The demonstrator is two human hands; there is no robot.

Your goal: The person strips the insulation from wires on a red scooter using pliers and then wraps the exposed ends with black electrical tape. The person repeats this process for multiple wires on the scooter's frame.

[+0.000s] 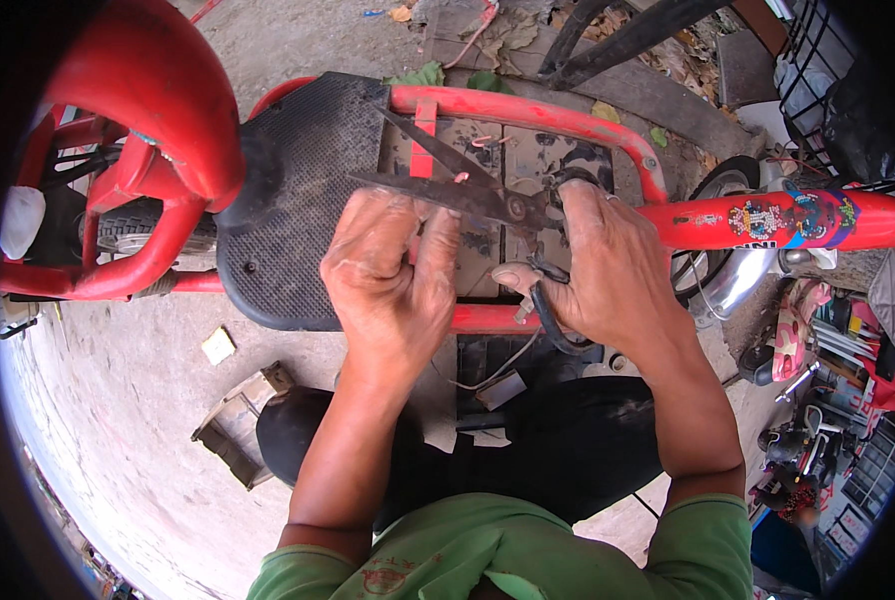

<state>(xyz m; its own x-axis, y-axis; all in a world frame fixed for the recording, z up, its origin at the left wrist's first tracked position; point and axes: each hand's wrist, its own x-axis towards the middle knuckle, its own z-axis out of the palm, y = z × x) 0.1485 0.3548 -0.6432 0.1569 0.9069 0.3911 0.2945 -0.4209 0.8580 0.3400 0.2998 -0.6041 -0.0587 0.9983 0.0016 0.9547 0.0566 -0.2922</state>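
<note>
My right hand (605, 255) grips a pair of old dark scissors (519, 206) by the black-coated handles, with the blades spread and pointing left. Against the lower blade is my left hand (395, 262), its fingers curled and pinching; the blade covers the fingertips. A short pinkish piece of wire (460, 178) sticks up between the blades, above the left hand's grip. Below the hands lie beige battery blocks (545, 142) inside the red tube frame (522, 101) of an electric scooter. Small pink wire offcuts (481, 141) rest on these blocks.
A black textured footboard (305, 172) covers the frame's left part. The scooter's red front column (192, 112) rises at left, a stickered red tube (785, 217) at right. A pale open casing (245, 427) lies on the concrete. Piled goods (845, 352) and a wire basket (815, 67) stand at right.
</note>
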